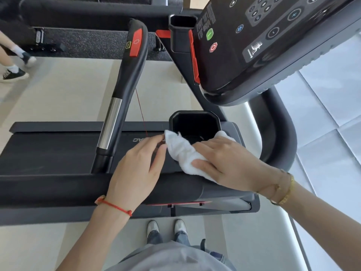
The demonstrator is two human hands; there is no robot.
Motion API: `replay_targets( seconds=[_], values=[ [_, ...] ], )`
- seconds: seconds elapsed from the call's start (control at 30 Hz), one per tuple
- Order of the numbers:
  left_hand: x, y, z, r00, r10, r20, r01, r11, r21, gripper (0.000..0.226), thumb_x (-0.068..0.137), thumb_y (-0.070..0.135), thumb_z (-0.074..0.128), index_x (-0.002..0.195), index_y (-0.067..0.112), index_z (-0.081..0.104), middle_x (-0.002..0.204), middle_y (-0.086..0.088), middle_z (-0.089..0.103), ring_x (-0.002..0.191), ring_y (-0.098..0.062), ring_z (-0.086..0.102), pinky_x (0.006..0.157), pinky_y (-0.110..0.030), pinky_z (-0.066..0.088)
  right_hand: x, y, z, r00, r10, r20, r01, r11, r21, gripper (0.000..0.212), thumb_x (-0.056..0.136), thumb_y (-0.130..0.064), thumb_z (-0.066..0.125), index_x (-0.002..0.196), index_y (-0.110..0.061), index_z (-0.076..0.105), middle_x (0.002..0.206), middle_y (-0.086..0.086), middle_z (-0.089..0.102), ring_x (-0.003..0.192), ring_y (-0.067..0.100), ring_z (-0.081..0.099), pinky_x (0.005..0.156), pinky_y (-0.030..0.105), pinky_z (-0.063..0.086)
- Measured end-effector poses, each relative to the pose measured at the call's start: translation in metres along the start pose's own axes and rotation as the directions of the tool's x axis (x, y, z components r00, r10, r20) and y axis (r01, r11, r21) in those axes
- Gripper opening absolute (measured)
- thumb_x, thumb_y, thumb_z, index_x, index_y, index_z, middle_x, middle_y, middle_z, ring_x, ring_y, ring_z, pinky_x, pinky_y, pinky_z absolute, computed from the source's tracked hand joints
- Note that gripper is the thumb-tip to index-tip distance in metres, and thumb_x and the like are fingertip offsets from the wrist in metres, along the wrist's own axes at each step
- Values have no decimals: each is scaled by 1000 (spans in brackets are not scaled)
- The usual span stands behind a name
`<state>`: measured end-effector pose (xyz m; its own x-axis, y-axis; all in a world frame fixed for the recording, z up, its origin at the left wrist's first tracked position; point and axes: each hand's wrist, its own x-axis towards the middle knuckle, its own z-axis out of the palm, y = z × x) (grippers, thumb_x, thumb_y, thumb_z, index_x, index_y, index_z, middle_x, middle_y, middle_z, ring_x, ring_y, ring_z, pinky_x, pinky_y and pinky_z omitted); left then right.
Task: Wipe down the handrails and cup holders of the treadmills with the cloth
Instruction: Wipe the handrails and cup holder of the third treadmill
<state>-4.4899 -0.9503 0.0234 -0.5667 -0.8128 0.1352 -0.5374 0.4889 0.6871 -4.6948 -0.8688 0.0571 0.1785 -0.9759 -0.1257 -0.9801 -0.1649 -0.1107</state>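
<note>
At frame centre, the right hand (pixel 228 163) pressed a white cloth (pixel 183 153) over the black cup holder's (pixel 195 122) near rim; the left hand (pixel 140 169) pinched the cloth's left corner.

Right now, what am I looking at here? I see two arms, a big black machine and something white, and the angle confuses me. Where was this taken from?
The picture comes from a camera worn on a person's head, looking down, so the arms are that person's own and their shoes show at the bottom. The black machine is a treadmill: its console with buttons is top right, a handrail runs up the middle, and the open black well is a cup holder. The white thing is a cloth. The right hand presses it against the cup holder's rim, while the left hand pinches its edge with the fingers.
</note>
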Motion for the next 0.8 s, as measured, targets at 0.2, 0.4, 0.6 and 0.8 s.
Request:
replay_targets(
  seconds=[0.2, 0.4, 0.6, 0.8],
  values=[
    [-1, 1, 0, 1000, 26, -5, -26, 999, 31, 36, 99, 36, 40, 126, 22, 59, 108, 9, 65, 91, -14, 63, 77, -43, 54, 16, -18, 7, 992, 121, -17, -121, 992, 35, 36, 101, -50, 27, 82, -21, 37, 66, -12, 41, 63, 18, 45, 86, 45, 37],
    [-4, 0, -3, 999, 38, -24, -37, 998, 46, 32, 99, 31, 44, 126, 22, 60, 114, 11, 65, 98, -10, 64, 84, -39, 55, -12, -13, 4, 985, 5, -175, 50, 949, 312, 44, 103, -37, 34, 90, -4, 59, 83, 0, 61, 76, 19, 54, 84, 34, 42],
    [-22, -2, -11, 999, 38, -36, -34, 994, 102, 36, 97, 27, 47, 131, 21, 60, 117, 13, 64, 102, -6, 62, 91, -27, 51, -30, -12, 0, 958, -190, -215, 247, 927, 283, 35, 100, -21, 48, 112, 9, 61, 117, 22, 65, 111, 29, 57, 103, 16, 34],
    [-45, -13, -26, 994, 33, -107, -16, 987, 158, 34, 94, 18, 56, 127, 14, 63, 114, 5, 68, 96, -12, 64, 92, -35, 52, -22, -30, 10, 961, -248, -124, 260, 961, 92, 57, 101, -43, 31, 142, -6, 46, 149, 5, 45, 144, 18, 33, 121, 30, 22]
  ],
)
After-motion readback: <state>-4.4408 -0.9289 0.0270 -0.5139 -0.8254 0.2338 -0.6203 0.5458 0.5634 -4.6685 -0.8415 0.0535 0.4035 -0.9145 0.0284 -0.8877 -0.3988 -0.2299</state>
